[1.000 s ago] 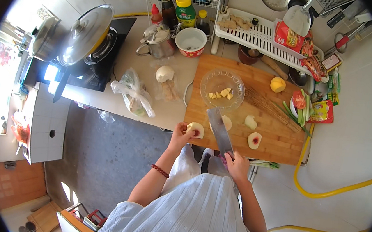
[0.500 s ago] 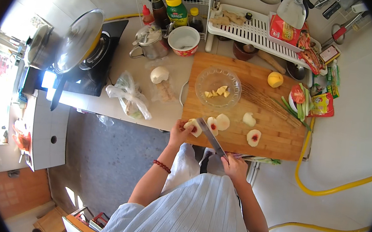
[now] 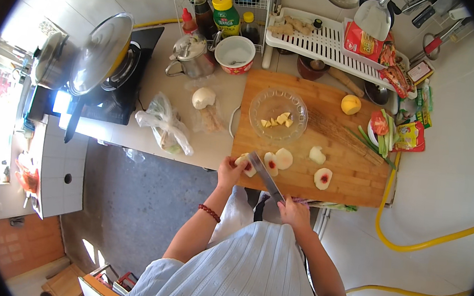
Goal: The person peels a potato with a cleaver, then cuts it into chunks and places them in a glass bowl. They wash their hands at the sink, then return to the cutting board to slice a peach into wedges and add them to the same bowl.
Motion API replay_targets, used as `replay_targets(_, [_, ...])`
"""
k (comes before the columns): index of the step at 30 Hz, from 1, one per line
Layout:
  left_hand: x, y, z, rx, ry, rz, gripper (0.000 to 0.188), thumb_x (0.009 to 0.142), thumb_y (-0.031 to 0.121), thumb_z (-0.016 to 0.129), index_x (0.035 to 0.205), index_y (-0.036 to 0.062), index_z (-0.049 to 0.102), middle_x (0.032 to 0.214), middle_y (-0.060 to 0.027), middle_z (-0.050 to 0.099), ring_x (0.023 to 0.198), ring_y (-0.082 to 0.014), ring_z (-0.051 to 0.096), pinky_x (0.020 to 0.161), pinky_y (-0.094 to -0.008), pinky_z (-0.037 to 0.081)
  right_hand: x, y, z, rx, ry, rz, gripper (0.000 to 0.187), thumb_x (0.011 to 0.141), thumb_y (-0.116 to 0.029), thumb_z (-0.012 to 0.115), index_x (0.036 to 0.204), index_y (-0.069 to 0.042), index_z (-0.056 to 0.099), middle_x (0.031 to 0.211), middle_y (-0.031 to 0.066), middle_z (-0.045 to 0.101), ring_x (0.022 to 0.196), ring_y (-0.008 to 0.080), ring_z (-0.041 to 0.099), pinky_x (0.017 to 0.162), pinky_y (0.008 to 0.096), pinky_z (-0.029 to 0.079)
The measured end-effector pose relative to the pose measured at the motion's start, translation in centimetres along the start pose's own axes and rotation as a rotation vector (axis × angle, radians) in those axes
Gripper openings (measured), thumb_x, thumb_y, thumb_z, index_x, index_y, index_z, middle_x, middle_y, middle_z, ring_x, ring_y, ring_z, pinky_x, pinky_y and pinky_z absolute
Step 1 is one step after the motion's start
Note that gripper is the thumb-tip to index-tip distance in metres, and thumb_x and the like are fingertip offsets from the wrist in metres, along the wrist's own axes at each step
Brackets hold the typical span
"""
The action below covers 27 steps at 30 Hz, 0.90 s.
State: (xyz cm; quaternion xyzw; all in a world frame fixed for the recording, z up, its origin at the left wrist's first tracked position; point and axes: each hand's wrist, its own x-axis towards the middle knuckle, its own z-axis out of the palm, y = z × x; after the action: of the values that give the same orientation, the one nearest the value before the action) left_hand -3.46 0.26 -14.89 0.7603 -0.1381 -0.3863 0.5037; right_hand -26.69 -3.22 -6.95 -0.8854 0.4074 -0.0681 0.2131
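Observation:
At the near left edge of the wooden cutting board [image 3: 314, 182], my left hand [image 3: 230, 172] grips a pale piece of peach [image 3: 249, 169] with a red centre. My right hand [image 3: 295, 213] is closed round the handle of a knife [image 3: 267, 178]. Its blade slants up to the left, and the tip end meets or overlaps the held piece. Just right of the blade lie two more peach pieces, one red-centred [image 3: 270, 163] and one plain [image 3: 284, 159]. Farther right are a pale chunk [image 3: 317, 155] and another red-centred piece [image 3: 322, 179]. A clear glass bowl [image 3: 259, 105] holds yellow chunks.
A whole yellow fruit [image 3: 350, 105] and a bundle of thin brown sticks [image 3: 342, 133] lie on the board. Left of it are a knotted plastic bag [image 3: 164, 123], a white onion-like bulb [image 3: 203, 97] and a red-patterned bowl [image 3: 235, 52]. A lidded wok [image 3: 99, 55] stands on the stove.
The knife and my right hand have shifted slightly left. My left hand still holds the peach piece at nearly the same spot, a touch lower.

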Motion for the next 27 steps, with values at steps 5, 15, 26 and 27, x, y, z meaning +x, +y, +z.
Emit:
replay_targets(5, [0.2,-0.4,-0.1,0.004,-0.012,-0.018,0.030,0.073,0.018,0.070,0.089,-0.0043,0.058,0.077,-0.0095,0.064,0.071,-0.0141,0.060,0.065,-0.0262,0.047,1.8,-1.1,-0.7,0.065,-0.219,0.117,0.026,0.082,-0.026,0.054,0.089,-0.001,0.054,0.062,0.0211,0.058,0.059,0.0381,0.059,0.053,0.0470,0.046])
replay_targets(15, [-0.3,0.8,-0.6,-0.159,-0.125,-0.030,0.027,0.079,0.012,0.067,0.096,-0.0031,0.052,0.085,-0.0095,0.062,0.075,-0.0141,0.059,0.068,-0.0247,0.048,3.2,-2.5,-0.8,0.100,-0.248,0.176,0.025,0.083,-0.025,0.053,0.088,0.000,0.053,0.069,0.0238,0.060,0.068,0.0414,0.059,0.060,0.0502,0.046])
replay_targets(26, [-0.1,1.6,-0.7,-0.234,-0.224,-0.120,0.025,0.077,0.007,0.064,0.098,-0.0025,0.056,0.086,-0.0084,0.064,0.073,-0.0110,0.059,0.062,-0.0201,0.044,2.6,-2.3,-0.8,0.076,-0.239,0.237,0.029,0.083,-0.031,0.051,0.083,-0.003,0.055,0.074,0.0227,0.061,0.071,0.0400,0.059,0.065,0.0492,0.045])
replay_targets(27, [-0.3,2.1,-0.7,-0.195,-0.218,-0.122,0.024,0.076,0.006,0.063,0.098,-0.0029,0.056,0.085,-0.0086,0.064,0.072,-0.0111,0.059,0.063,-0.0207,0.045,2.5,-2.6,-1.0,0.054,-0.248,0.247,0.029,0.083,-0.031,0.051,0.082,-0.002,0.055,0.074,0.0227,0.061,0.072,0.0397,0.059,0.065,0.0490,0.045])
